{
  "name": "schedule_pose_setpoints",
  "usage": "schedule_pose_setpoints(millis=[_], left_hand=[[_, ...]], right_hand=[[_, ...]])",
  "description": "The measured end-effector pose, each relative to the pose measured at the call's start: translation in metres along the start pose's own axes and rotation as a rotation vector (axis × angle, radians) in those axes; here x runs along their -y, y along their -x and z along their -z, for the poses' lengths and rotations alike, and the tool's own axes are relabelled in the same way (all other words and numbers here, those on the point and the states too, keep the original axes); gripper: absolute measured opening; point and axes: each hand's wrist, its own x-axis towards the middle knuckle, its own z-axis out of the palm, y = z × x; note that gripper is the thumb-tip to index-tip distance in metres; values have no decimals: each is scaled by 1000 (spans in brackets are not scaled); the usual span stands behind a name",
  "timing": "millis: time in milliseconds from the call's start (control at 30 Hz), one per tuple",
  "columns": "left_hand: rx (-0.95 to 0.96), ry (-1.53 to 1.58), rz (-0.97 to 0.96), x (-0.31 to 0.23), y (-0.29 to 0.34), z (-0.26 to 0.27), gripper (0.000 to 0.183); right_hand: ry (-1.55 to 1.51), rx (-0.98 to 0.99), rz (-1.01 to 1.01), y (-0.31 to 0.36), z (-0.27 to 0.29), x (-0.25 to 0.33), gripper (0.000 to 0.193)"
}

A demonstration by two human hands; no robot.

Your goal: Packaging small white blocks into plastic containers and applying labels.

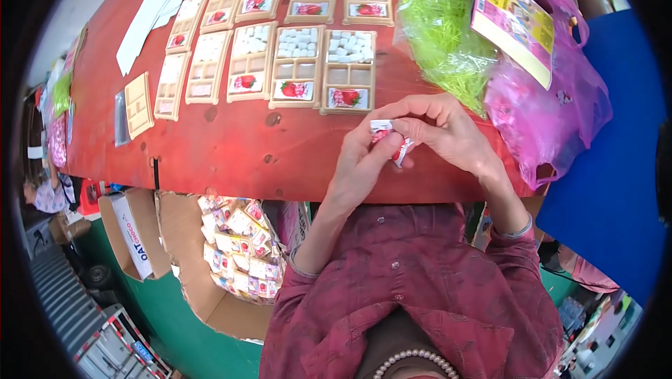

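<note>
A small white packet with a red strawberry print (381, 125) is pinched between my two hands above the table's near edge. My left hand (355, 162) grips it from the left, thumb bent over the front. My right hand (451, 132) holds it from the right with thumb and fingers together. Fingers cover part of the packet, so I cannot tell whether it is sealed or torn. Just beyond stands a beige compartment tray (339, 73) with white pellet-like pieces at its far end and a strawberry packet at its near end. Several similar trays line up to its left.
A bare beige tray (139, 104) lies at the left of the red table (231, 148). Bright green shredded filler (441, 29) in clear plastic, a pink plastic bag (553, 113) and a printed booklet (514, 22) crowd the right. Below, a cardboard box (185, 239) holds wrapped packets.
</note>
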Motion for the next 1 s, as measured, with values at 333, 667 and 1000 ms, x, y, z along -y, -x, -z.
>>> schedule_pose_setpoints(millis=[333, 667, 1000], left_hand=[[-315, 74, -94, 1, 20, 22, 31], [-510, -101, -237, -11, 44, 31, 19], [-777, 52, -453, -18, 59, 72, 20]], right_hand=[[178, -157, 125, -21, -14, -14, 22], [108, -46, 71, -46, -32, -8, 10], [597, 22, 195, -108, -86, 14, 10]])
